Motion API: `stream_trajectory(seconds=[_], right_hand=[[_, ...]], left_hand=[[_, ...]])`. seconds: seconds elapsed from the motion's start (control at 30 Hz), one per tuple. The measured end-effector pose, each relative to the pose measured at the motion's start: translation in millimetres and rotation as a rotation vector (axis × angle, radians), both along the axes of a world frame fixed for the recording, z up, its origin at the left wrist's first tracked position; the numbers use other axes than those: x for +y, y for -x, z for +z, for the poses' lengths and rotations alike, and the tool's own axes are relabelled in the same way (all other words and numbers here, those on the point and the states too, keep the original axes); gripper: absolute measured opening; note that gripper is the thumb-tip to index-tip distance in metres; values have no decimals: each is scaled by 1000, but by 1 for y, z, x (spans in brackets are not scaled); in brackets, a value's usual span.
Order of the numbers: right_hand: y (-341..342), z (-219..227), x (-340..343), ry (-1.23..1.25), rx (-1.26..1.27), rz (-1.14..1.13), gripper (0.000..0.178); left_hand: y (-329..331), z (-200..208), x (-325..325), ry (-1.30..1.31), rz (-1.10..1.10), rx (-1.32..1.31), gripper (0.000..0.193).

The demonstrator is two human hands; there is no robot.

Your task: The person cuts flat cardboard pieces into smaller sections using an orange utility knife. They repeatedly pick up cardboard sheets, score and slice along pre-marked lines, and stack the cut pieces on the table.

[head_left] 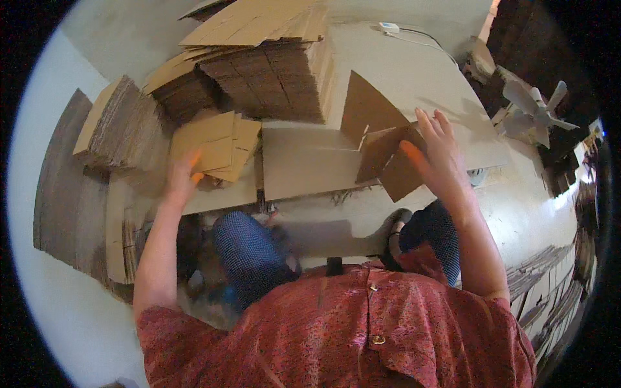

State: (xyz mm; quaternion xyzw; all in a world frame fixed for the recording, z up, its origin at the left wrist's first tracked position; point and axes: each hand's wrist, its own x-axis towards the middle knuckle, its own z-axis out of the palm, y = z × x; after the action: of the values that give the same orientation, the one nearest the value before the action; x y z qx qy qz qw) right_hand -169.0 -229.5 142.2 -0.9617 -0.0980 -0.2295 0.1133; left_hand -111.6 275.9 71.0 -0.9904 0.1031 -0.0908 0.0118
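My left hand (182, 176) is at the near left edge of a small loose pile of flat brown cardboard pieces (210, 143). Its thumb and forefinger are apart, with orange on their tips. Further right, my right hand (443, 150) is spread open beside slotted cardboard pieces (387, 152) that stand crossed like a box divider. The right thumb, also orange at its tip, overlaps the divider's right side; whether it touches cannot be made out. One tall panel of the divider (369, 107) rises at the back. A flat cardboard sheet (304, 161) lies between the hands.
Tall stacks of flat cardboard (272, 77) stand behind the pile, with more stacks (119, 123) at the left. A white device with a cable (389, 27) lies at the back. At the right are a fan (540, 113) and bundled cardboard (540, 284). My knees (249, 255) are below the work surface.
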Motion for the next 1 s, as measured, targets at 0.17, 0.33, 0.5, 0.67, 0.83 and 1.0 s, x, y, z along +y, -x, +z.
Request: stream_trajectory(seconds=[0.17, 0.33, 0.5, 0.67, 0.83, 1.0], right_hand=[[0, 14, -8, 46, 210, -9, 38], [10, 22, 14, -103, 287, 32, 33], [14, 20, -2, -254, 351, 209, 36], [22, 11, -13, -521, 246, 173, 25], [22, 20, -24, -472, 280, 24, 19], [14, 19, -29, -549, 344, -34, 22]], left_hand=[[-3, 8, -20, 66, -96, -20, 42], [-9, 2, -4, 233, -108, -32, 30], [-2, 26, -35, 55, 38, -156, 19], [0, 23, -34, 184, 52, -155, 16], [33, 56, -79, 411, -122, -594, 12], [74, 74, -143, 594, -106, -559, 11]])
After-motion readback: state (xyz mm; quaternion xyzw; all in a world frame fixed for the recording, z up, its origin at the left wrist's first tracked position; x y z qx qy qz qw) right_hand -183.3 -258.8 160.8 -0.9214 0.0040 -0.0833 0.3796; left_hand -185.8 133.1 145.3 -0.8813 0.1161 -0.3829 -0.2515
